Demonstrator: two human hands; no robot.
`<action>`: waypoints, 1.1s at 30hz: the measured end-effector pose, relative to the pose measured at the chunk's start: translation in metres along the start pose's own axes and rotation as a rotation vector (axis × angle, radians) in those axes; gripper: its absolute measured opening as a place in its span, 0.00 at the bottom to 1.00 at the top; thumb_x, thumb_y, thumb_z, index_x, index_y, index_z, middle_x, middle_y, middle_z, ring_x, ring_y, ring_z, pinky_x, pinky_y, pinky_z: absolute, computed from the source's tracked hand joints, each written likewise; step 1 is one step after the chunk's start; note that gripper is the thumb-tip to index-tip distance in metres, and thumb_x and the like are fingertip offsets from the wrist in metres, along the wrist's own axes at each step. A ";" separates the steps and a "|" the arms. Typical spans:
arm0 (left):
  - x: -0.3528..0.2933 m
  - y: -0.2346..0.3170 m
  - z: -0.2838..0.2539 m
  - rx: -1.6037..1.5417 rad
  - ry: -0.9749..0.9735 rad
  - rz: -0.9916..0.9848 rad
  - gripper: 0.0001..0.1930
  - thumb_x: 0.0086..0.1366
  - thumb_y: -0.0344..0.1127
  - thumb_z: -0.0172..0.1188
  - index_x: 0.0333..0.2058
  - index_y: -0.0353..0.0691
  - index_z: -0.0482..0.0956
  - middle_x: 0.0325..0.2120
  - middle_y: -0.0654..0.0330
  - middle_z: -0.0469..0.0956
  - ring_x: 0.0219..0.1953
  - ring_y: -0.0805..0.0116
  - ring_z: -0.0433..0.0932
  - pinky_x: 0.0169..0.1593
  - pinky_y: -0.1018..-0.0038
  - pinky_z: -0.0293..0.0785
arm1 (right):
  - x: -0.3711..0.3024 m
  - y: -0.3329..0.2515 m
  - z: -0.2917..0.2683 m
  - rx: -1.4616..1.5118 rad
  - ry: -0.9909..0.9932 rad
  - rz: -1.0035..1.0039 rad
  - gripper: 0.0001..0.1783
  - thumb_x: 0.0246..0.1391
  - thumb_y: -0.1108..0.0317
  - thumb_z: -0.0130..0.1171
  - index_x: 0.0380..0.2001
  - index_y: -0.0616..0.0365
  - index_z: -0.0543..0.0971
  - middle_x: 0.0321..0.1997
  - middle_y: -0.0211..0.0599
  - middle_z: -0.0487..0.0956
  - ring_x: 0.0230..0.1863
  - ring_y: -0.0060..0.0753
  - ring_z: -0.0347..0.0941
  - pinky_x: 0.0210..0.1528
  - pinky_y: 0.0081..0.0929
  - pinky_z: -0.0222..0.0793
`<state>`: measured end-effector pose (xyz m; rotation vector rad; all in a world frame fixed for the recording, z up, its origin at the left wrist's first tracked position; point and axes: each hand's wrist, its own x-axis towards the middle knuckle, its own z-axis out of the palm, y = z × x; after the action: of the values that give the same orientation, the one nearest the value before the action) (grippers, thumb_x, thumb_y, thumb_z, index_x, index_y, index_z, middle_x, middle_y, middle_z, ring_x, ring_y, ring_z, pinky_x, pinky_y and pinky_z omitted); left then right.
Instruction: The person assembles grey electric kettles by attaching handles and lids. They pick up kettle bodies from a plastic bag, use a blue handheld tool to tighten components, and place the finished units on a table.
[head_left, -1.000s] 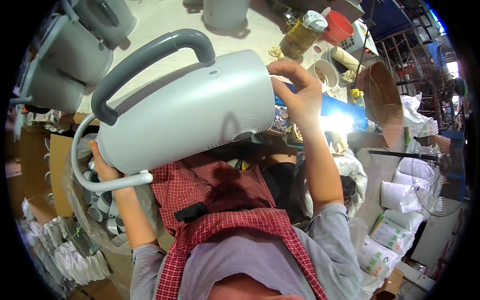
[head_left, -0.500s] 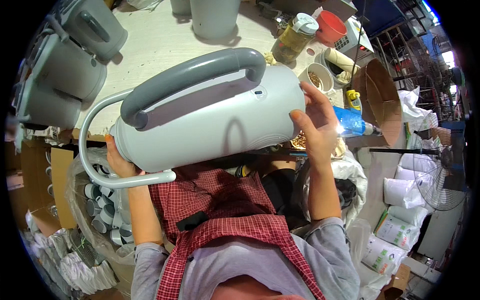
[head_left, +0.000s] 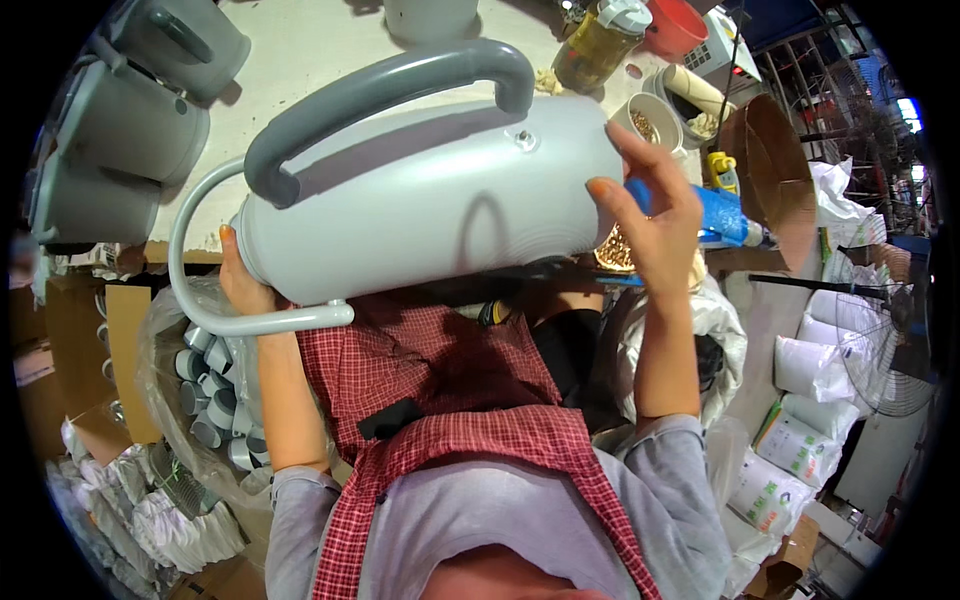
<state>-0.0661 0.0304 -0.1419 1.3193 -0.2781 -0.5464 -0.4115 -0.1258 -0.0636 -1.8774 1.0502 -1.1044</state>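
A light grey thermos jug [head_left: 400, 215] lies sideways between my two hands, above my lap and the bench edge. Its dark grey side handle [head_left: 385, 85] faces up, and a thin pale carrying loop [head_left: 180, 265] curves around its left end. My left hand [head_left: 243, 275] grips the narrower left end, most of its fingers hidden behind the body. At the right end, my right hand [head_left: 655, 205] clasps the base between thumb and fingers. A small shiny fitting [head_left: 524, 137] sits in the wall near one handle end. Just beyond my right hand lies a blue hand tool [head_left: 725, 215].
Several grey jugs [head_left: 135, 120] stand at the bench's left. Small brass-coloured parts fill a tray [head_left: 615, 252] and a white cup [head_left: 645, 120]. A drinking bottle [head_left: 597, 50] stands behind. Below left, a plastic bag [head_left: 160, 370] holds grey pieces; a fan [head_left: 890, 350] stands right.
The jug and both hands have shifted up and slightly right in view. The jug has rolled a little; the oval spot near the handle, dark before, now looks shiny.
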 end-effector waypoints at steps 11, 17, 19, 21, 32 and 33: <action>-0.004 0.006 0.008 0.002 -0.006 0.128 0.27 0.69 0.53 0.49 0.40 0.28 0.77 0.32 0.53 0.80 0.31 0.69 0.80 0.35 0.76 0.77 | 0.057 -0.047 0.039 0.444 -0.334 0.074 0.22 0.56 0.77 0.56 0.55 0.64 0.72 0.46 0.35 0.79 0.42 0.22 0.76 0.45 0.18 0.72; 0.009 0.001 0.005 0.078 -0.056 0.101 0.27 0.69 0.53 0.49 0.40 0.27 0.78 0.31 0.54 0.80 0.29 0.71 0.79 0.32 0.77 0.75 | 0.055 -0.047 0.036 0.448 -0.371 0.072 0.22 0.55 0.78 0.56 0.54 0.65 0.73 0.46 0.35 0.78 0.43 0.22 0.75 0.45 0.19 0.73; 0.011 -0.001 0.004 0.070 -0.081 0.114 0.27 0.69 0.53 0.49 0.39 0.28 0.79 0.30 0.54 0.80 0.29 0.71 0.78 0.33 0.77 0.75 | 0.053 -0.046 0.036 0.403 -0.366 0.045 0.22 0.55 0.78 0.57 0.54 0.64 0.73 0.46 0.35 0.79 0.42 0.22 0.75 0.44 0.19 0.73; 0.009 -0.001 0.006 0.042 -0.095 0.106 0.27 0.69 0.53 0.49 0.39 0.28 0.79 0.30 0.54 0.80 0.29 0.71 0.78 0.33 0.77 0.75 | 0.051 -0.044 0.036 0.349 -0.347 0.029 0.21 0.54 0.77 0.58 0.53 0.63 0.74 0.44 0.35 0.80 0.41 0.21 0.75 0.43 0.19 0.73; -0.001 0.002 0.006 0.041 0.051 0.059 0.24 0.68 0.49 0.52 0.40 0.28 0.78 0.34 0.54 0.80 0.34 0.69 0.79 0.40 0.75 0.75 | 0.040 -0.069 0.042 -0.073 -0.218 -0.132 0.21 0.51 0.72 0.63 0.49 0.63 0.76 0.37 0.42 0.83 0.38 0.22 0.78 0.40 0.20 0.73; 0.000 0.002 0.005 0.042 0.042 0.057 0.23 0.68 0.48 0.52 0.41 0.28 0.78 0.35 0.54 0.80 0.35 0.68 0.79 0.41 0.74 0.75 | 0.039 -0.070 0.042 -0.065 -0.216 -0.109 0.21 0.51 0.72 0.63 0.49 0.63 0.76 0.37 0.43 0.83 0.37 0.23 0.78 0.40 0.20 0.73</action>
<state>-0.0682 0.0271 -0.1384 1.3581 -0.2929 -0.4664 -0.3415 -0.1246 -0.0060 -2.0744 0.8799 -0.9113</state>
